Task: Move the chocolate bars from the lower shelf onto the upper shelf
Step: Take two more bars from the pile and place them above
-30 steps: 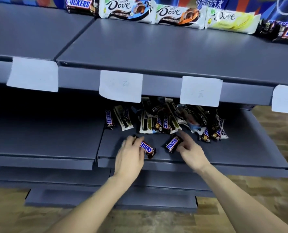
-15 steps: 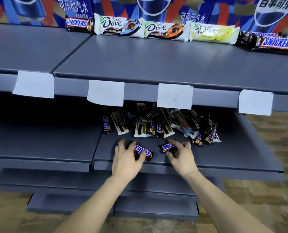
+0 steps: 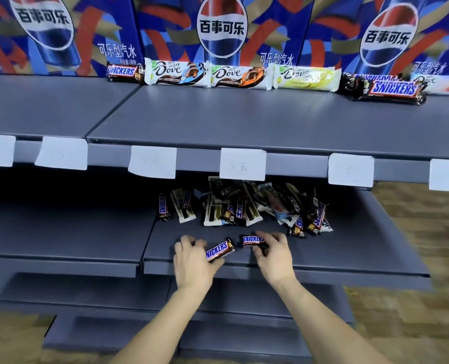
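Note:
My left hand (image 3: pixel 191 261) grips a brown Snickers bar (image 3: pixel 219 250) at the front of the lower shelf (image 3: pixel 349 253). My right hand (image 3: pixel 273 253) pinches a second Snickers bar (image 3: pixel 252 240) just to the right. Behind them a loose pile of chocolate bars (image 3: pixel 247 206) lies under the upper shelf's edge. On the upper shelf (image 3: pixel 244 122) a row stands at the back: a Snickers (image 3: pixel 122 72), three Dove bars (image 3: pixel 241 76) and more Snickers (image 3: pixel 391 89).
Blue Pepsi cartons (image 3: pixel 220 27) line the back of the upper shelf. White paper price tags (image 3: pixel 241 164) hang from its front edge. A single Snickers (image 3: pixel 163 207) lies at the pile's left. Lower grey shelves and a wooden floor (image 3: pixel 415 258) lie below.
Both hands have closed around their Snickers bars and drawn them slightly toward the shelf's front. The camera has tilted up, showing more of the upper shelf and cartons.

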The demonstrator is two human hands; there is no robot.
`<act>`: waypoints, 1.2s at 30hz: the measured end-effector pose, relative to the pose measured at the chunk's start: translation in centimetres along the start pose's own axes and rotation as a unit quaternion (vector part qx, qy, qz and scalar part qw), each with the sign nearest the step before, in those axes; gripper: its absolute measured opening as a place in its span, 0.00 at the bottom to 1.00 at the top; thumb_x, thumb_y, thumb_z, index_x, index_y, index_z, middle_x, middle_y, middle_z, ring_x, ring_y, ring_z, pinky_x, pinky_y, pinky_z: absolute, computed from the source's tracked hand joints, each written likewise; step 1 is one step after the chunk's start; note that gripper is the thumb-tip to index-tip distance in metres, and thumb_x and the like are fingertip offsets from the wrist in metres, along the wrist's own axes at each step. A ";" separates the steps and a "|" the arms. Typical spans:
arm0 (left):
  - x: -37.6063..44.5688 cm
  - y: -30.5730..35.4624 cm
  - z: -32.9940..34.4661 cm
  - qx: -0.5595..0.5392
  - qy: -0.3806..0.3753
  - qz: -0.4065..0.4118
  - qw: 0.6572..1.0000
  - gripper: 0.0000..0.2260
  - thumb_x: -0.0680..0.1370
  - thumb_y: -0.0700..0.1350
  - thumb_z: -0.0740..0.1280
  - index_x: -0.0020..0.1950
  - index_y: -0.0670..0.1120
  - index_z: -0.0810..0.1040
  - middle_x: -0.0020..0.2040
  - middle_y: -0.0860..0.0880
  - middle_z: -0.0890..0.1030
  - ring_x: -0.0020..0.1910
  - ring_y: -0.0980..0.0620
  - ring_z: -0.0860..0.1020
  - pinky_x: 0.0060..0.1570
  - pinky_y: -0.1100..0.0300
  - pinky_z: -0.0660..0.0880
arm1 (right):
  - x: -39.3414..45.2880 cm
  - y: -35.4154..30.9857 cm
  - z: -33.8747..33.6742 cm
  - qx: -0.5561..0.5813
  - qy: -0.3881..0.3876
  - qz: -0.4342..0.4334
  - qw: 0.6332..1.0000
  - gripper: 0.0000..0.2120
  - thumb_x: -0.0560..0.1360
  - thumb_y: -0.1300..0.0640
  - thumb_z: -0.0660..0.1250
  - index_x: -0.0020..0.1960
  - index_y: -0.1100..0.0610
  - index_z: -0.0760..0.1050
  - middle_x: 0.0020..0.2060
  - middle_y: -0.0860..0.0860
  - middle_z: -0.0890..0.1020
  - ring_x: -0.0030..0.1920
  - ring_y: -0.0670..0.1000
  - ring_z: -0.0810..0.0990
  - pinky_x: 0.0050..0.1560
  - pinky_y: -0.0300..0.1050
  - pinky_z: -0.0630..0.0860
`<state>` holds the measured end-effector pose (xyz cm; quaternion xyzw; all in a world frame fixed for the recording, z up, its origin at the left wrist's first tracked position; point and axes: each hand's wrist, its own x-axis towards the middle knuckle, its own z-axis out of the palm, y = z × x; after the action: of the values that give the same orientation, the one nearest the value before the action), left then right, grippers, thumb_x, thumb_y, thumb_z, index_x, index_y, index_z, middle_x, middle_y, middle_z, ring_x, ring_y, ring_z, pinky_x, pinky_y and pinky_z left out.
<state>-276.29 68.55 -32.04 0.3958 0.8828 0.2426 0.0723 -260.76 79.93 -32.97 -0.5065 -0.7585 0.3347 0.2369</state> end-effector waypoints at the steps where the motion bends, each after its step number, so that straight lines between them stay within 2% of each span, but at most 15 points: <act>1: -0.1 -0.6 -0.3 0.015 -0.007 0.012 1.000 0.24 0.70 0.58 0.73 0.64 0.51 0.76 0.59 0.50 0.71 0.57 0.49 0.69 0.58 0.55 0.72 | 0.0 0.0 0.0 0.000 -0.001 0.005 1.000 0.17 0.77 0.60 0.68 0.65 0.52 0.76 0.61 0.51 0.68 0.51 0.49 0.77 0.63 0.36 0.69; 5: -0.6 -1.7 -1.5 -0.021 -0.045 0.064 0.997 0.16 0.74 0.49 0.71 0.62 0.52 0.78 0.54 0.54 0.74 0.53 0.54 0.68 0.53 0.60 0.72 | 0.1 -0.2 -0.4 -0.011 -0.011 0.008 1.000 0.15 0.76 0.59 0.69 0.63 0.52 0.76 0.62 0.51 0.68 0.49 0.49 0.76 0.57 0.32 0.67; 9: -1.8 -1.9 -2.6 -0.029 -0.036 0.105 0.993 0.15 0.75 0.44 0.70 0.61 0.52 0.79 0.54 0.55 0.73 0.53 0.57 0.68 0.53 0.67 0.68 | -0.1 -0.3 -1.5 -0.050 -0.026 -0.007 0.998 0.13 0.74 0.54 0.72 0.58 0.49 0.78 0.57 0.47 0.74 0.45 0.46 0.74 0.48 0.39 0.71; 11: -2.6 -1.9 -3.3 -0.043 -0.024 0.118 0.992 0.17 0.75 0.44 0.70 0.63 0.52 0.78 0.54 0.56 0.74 0.54 0.58 0.68 0.55 0.67 0.68 | -0.6 -0.5 -2.5 -0.057 -0.042 -0.027 0.997 0.12 0.71 0.52 0.74 0.54 0.45 0.78 0.51 0.44 0.76 0.46 0.46 0.76 0.45 0.41 0.73; 13: -3.4 -1.6 -4.6 -0.054 -0.016 0.139 0.989 0.18 0.74 0.46 0.71 0.64 0.52 0.77 0.54 0.58 0.74 0.55 0.60 0.68 0.56 0.65 0.70 | -1.3 -1.2 -3.7 -0.039 -0.051 -0.065 0.996 0.12 0.70 0.50 0.75 0.50 0.41 0.77 0.47 0.41 0.78 0.46 0.41 0.77 0.43 0.38 0.72; 15: -4.3 -1.2 -6.3 -0.054 -0.004 0.170 0.984 0.18 0.74 0.48 0.71 0.63 0.53 0.78 0.53 0.60 0.74 0.54 0.62 0.68 0.55 0.67 0.69 | -2.1 -2.6 -5.0 -0.014 -0.050 -0.117 0.992 0.12 0.68 0.47 0.76 0.49 0.39 0.77 0.44 0.39 0.79 0.40 0.40 0.76 0.39 0.34 0.68; 17: -5.1 -0.9 -8.5 -0.045 0.015 0.208 0.977 0.17 0.73 0.50 0.72 0.62 0.54 0.79 0.51 0.62 0.74 0.54 0.62 0.69 0.54 0.70 0.68 | -2.8 -4.5 -6.5 0.009 -0.049 -0.174 0.983 0.13 0.68 0.47 0.76 0.49 0.39 0.78 0.43 0.37 0.78 0.35 0.43 0.74 0.36 0.34 0.67; 23: -6.7 1.1 -15.8 -0.005 0.104 0.276 0.956 0.16 0.70 0.50 0.74 0.58 0.55 0.80 0.51 0.63 0.74 0.54 0.61 0.72 0.51 0.66 0.72 | -4.6 -10.3 -11.5 0.055 -0.039 -0.291 0.954 0.13 0.70 0.48 0.76 0.52 0.40 0.79 0.47 0.35 0.79 0.32 0.46 0.71 0.36 0.33 0.68; 29: -9.1 2.6 -19.9 0.032 0.135 0.300 0.944 0.16 0.69 0.49 0.76 0.55 0.55 0.81 0.50 0.62 0.75 0.52 0.62 0.72 0.52 0.70 0.67 | -6.0 -12.9 -13.6 0.024 -0.037 -0.368 0.929 0.13 0.71 0.45 0.74 0.54 0.42 0.79 0.49 0.35 0.79 0.36 0.47 0.73 0.37 0.36 0.70; 31: -10.3 2.6 -20.8 0.043 0.144 0.306 0.940 0.15 0.69 0.49 0.76 0.55 0.54 0.81 0.50 0.61 0.76 0.52 0.62 0.72 0.50 0.67 0.70 | -6.5 -13.7 -14.3 0.023 -0.038 -0.389 0.920 0.13 0.71 0.45 0.74 0.54 0.43 0.80 0.49 0.35 0.79 0.37 0.46 0.74 0.37 0.37 0.71; 33: -11.4 2.5 -22.0 0.052 0.153 0.307 0.938 0.16 0.69 0.50 0.77 0.55 0.54 0.81 0.51 0.61 0.76 0.52 0.61 0.72 0.49 0.63 0.73 | -7.3 -14.6 -14.8 0.024 -0.040 -0.416 0.908 0.13 0.71 0.47 0.75 0.54 0.44 0.80 0.49 0.36 0.79 0.39 0.40 0.75 0.38 0.33 0.68; 36: -12.7 2.4 -24.1 0.065 0.169 0.303 0.936 0.17 0.69 0.51 0.77 0.56 0.54 0.81 0.51 0.60 0.76 0.52 0.61 0.72 0.49 0.62 0.74 | -8.3 -16.2 -15.6 0.017 -0.031 -0.457 0.889 0.14 0.71 0.49 0.75 0.55 0.45 0.80 0.50 0.36 0.79 0.44 0.34 0.75 0.42 0.29 0.67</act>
<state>-273.85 51.66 -10.73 0.6017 0.7338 0.2587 -0.1804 -256.62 72.17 -10.67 -0.0892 -0.9071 0.2178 0.3489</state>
